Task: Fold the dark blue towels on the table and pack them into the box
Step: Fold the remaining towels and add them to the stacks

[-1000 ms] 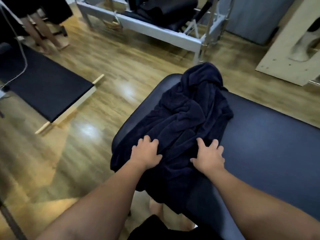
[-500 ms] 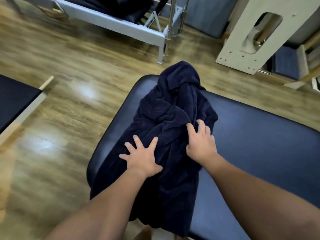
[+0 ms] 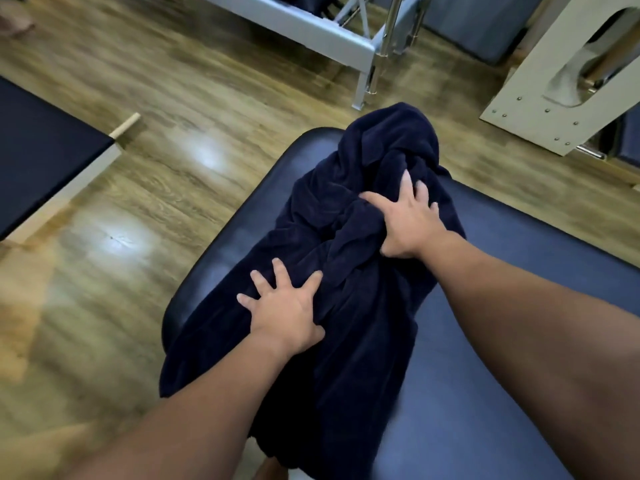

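Pressing towel [image 3: 346,237] flat: left hand [image 3: 284,313] grip spread | right hand [image 3: 408,223] grip bunching folds farther up

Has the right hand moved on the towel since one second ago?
Yes. The right hand moved up the towel, away from the table's near edge toward the far end, and now its fingers dig into the folds.
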`<action>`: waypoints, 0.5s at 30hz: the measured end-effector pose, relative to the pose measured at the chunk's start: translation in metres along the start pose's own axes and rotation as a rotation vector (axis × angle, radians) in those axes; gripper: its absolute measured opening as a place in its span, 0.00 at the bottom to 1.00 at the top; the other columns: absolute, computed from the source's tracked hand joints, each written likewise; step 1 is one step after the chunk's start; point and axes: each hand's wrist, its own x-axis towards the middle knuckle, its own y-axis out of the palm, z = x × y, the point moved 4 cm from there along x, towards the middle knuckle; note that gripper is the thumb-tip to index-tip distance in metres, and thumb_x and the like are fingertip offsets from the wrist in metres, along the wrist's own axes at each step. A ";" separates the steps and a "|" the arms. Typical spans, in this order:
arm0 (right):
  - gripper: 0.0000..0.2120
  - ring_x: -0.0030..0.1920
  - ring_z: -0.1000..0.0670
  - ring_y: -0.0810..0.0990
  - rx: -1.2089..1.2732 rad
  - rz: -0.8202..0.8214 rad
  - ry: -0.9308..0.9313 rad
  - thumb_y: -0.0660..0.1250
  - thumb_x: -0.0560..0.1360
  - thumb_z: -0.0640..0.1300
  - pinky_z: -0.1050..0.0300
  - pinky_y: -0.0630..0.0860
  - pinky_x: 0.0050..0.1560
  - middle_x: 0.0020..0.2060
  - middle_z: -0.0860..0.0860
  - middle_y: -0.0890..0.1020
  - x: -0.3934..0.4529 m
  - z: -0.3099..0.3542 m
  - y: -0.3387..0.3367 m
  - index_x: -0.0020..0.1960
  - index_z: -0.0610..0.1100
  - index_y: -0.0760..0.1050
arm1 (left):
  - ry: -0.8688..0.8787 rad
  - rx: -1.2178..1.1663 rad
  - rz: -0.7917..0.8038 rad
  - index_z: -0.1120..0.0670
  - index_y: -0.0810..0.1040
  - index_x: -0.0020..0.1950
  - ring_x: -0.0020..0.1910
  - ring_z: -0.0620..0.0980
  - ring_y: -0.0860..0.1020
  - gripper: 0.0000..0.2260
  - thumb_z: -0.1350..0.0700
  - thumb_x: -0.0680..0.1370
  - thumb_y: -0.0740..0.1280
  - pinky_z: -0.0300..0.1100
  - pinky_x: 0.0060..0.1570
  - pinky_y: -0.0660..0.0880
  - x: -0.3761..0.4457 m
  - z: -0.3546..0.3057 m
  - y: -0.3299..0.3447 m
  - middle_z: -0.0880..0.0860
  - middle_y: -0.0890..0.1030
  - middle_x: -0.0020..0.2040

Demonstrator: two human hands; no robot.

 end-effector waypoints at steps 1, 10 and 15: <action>0.45 0.77 0.32 0.47 0.018 0.049 0.024 0.75 0.64 0.55 0.26 0.60 0.70 0.80 0.41 0.43 0.002 -0.005 0.001 0.74 0.70 0.55 | -0.003 0.002 -0.003 0.33 0.44 0.79 0.76 0.77 0.43 0.44 0.39 0.73 0.72 0.78 0.69 0.55 0.000 0.001 -0.001 0.63 0.38 0.81; 0.26 0.57 0.39 0.77 0.250 0.046 0.214 0.72 0.62 0.66 0.45 0.78 0.55 0.63 0.46 0.70 -0.073 -0.085 0.019 0.59 0.66 0.74 | 0.164 0.047 -0.007 0.40 0.43 0.82 0.80 0.67 0.45 0.43 0.51 0.77 0.69 0.75 0.72 0.51 -0.004 -0.063 0.004 0.53 0.47 0.83; 0.26 0.56 0.40 0.78 0.318 0.055 0.437 0.71 0.65 0.67 0.49 0.74 0.47 0.68 0.45 0.67 -0.152 -0.173 0.045 0.61 0.64 0.73 | 0.344 0.134 -0.013 0.40 0.41 0.82 0.81 0.66 0.43 0.42 0.55 0.79 0.67 0.75 0.72 0.51 -0.014 -0.147 0.024 0.51 0.37 0.83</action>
